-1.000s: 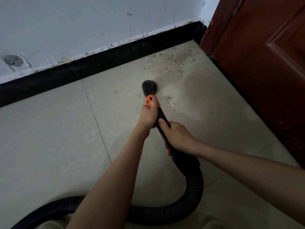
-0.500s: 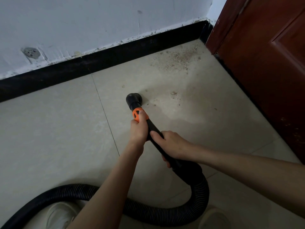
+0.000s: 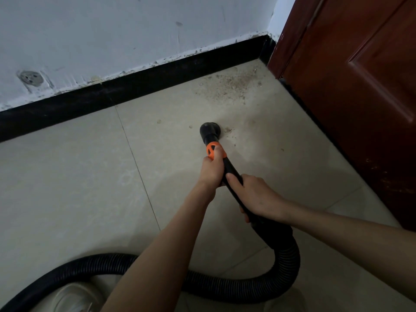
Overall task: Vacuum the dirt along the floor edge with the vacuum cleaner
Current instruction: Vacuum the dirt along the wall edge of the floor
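We see a floor (image 3: 67, 188) of pale, smooth tiles with a dull sheen, gritty where brown dirt (image 3: 227, 86) lies scattered toward the upper right of the frame. The skirting board (image 3: 112, 95) along it looks black and faintly glossy, its top edge flecked with rough white paint. The wall (image 3: 112, 30) above is matt white plaster, scuffed and chipped. At the right, the door (image 3: 360, 86) shows reddish-brown wood with a soft gloss. The vacuum nozzle (image 3: 209, 129) and wand (image 3: 231, 170) look like matt black plastic, the collar (image 3: 213, 150) bright orange plastic. The hose (image 3: 288, 266) at the bottom is black, ribbed plastic with a slight shine.
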`<state>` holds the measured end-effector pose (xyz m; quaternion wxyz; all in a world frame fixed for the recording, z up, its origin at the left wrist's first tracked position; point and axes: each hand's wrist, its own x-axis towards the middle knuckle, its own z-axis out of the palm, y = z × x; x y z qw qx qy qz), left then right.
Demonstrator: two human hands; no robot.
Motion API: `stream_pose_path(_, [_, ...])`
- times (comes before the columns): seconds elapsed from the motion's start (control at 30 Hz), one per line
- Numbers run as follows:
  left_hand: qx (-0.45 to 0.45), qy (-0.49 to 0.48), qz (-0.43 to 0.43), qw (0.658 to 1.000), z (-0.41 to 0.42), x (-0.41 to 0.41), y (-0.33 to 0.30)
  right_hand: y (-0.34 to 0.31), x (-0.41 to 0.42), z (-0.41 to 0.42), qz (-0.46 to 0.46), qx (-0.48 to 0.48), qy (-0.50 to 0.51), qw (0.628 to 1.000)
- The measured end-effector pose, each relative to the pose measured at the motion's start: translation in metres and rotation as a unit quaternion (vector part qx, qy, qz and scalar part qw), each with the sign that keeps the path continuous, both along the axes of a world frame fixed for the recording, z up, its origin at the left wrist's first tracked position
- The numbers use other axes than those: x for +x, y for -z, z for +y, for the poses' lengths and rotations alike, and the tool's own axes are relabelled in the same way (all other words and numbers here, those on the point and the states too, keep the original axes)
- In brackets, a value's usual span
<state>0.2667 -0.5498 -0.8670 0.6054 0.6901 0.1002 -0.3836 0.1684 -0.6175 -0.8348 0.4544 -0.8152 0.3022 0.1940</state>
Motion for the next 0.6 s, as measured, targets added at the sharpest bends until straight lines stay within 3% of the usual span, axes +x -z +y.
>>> stream_pose_path(0.37, [-0.027, 0.093, 0.018, 0.995, -0.046, 0.004, -0.006, -0.002, -0.001, -0.030, 0.010, -0.053, 0.068, 0.996])
stream_pose_path(0.6, [0.003, 0.036, -0.003, 0.999, -0.031, 0.004, 0.003, -0.002, 0.002, -0.019, 0.012, -0.010, 0.042, 0.999])
